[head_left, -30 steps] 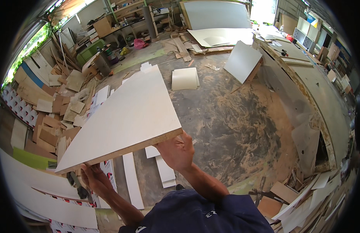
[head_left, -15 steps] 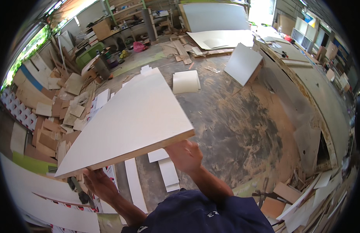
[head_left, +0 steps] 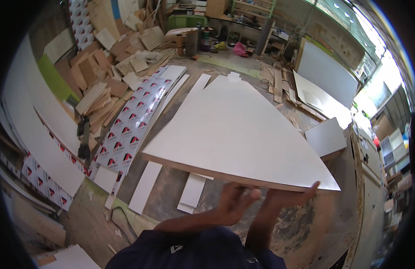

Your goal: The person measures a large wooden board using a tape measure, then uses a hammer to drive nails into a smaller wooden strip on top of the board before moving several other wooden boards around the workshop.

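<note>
A large white panel (head_left: 234,130) with a brown near edge stretches away in front of me, raised at its near side. My right hand (head_left: 286,197) grips that edge from below near the right corner, thumb up against the edge. My left hand (head_left: 236,204) is close beside it, curled fingers at the underside of the edge; its fingertips are partly hidden. Below the panel, narrow white boards (head_left: 145,188) and a short white piece (head_left: 192,190) lie on the floor.
Long printed-film boards (head_left: 131,121) lie left of the panel. Scrap wood (head_left: 100,67) is heaped at the far left. A tilted white-topped piece (head_left: 326,134) stands at the right, near a long workbench (head_left: 373,188). Large sheets (head_left: 46,148) lean at the left.
My view has turned left. The left hand has moved rightward along the panel's near edge, close to the right hand. The right hand now sits near the right corner.
</note>
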The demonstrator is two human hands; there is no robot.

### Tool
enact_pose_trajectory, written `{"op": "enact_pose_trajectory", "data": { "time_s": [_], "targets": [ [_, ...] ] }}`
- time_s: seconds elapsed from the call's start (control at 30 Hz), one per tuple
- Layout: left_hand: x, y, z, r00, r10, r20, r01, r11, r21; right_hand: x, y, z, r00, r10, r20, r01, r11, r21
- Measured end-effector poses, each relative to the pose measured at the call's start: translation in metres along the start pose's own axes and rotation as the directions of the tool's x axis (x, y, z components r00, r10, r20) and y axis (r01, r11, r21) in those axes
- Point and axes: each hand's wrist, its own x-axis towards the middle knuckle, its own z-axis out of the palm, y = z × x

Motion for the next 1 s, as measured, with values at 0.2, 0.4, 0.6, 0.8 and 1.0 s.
{"op": "enact_pose_trajectory", "data": {
  "time_s": [0.2,0.4,0.6,0.8,1.0],
  "targets": [
    [0.025,-0.03,0.037,0.968,0.146,0.203,-0.15,0.989,0.002,0.071,-0.024,-0.005,0.983,0.084,-0.163,-0.071,0.994,0.083],
    [0.051,-0.033,0.051,0.927,0.282,0.248,-0.307,0.949,0.068,0.098,-0.025,-0.009,0.981,0.041,-0.188,-0.029,0.998,0.063],
    [0.065,-0.036,0.064,0.906,0.332,0.262,-0.323,0.943,-0.076,0.113,-0.03,-0.008,0.983,0.012,-0.185,-0.007,1.0,0.03],
    [0.07,-0.029,0.056,0.878,0.378,0.293,-0.367,0.926,-0.092,0.119,-0.029,-0.005,0.983,0.009,-0.181,-0.007,1.0,0.014],
    [0.072,-0.033,0.059,0.873,0.396,0.285,-0.389,0.917,-0.084,0.123,-0.028,-0.004,0.983,0.011,-0.185,-0.009,1.0,0.009]
  ]
}}
